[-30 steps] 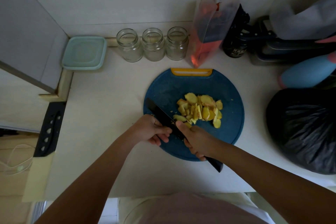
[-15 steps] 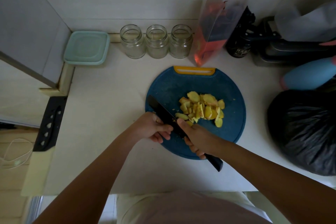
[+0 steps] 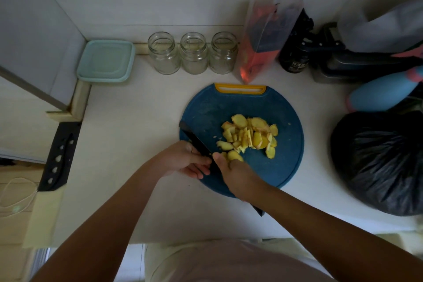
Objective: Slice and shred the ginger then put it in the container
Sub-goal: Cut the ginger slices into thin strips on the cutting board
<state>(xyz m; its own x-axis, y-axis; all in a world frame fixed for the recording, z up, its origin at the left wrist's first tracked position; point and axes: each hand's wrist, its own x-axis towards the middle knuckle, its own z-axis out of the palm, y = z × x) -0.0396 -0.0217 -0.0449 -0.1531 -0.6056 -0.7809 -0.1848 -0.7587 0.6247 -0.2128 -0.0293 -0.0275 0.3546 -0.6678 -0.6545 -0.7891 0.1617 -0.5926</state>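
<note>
A heap of yellow ginger slices (image 3: pixel 250 136) lies on the round blue cutting board (image 3: pixel 286 167), which has a yellow handle at its far edge. A black knife (image 3: pixel 194 138) lies slanted across the board's left side, tip pointing far left. My right hand (image 3: pixel 238 175) grips its handle, with a ginger piece touching the thumb. My left hand (image 3: pixel 183 159) is at the blade's left side, thumb and curled fingers pinching it. A pale teal lidded container (image 3: pixel 105 60) sits at the counter's far left corner.
Three open glass jars (image 3: pixel 193 52) line the back wall. A clear bag with orange contents (image 3: pixel 263 48) stands behind the board, with a dark bottle (image 3: pixel 295 57) beside it. A black plastic bag (image 3: pixel 380 162) bulks at the right. A knife block (image 3: pixel 59 155) hangs off the counter's left edge.
Both hands stay at the knife on the board's left side. A ginger piece now lies right beside my right thumb. The view has tilted slightly.
</note>
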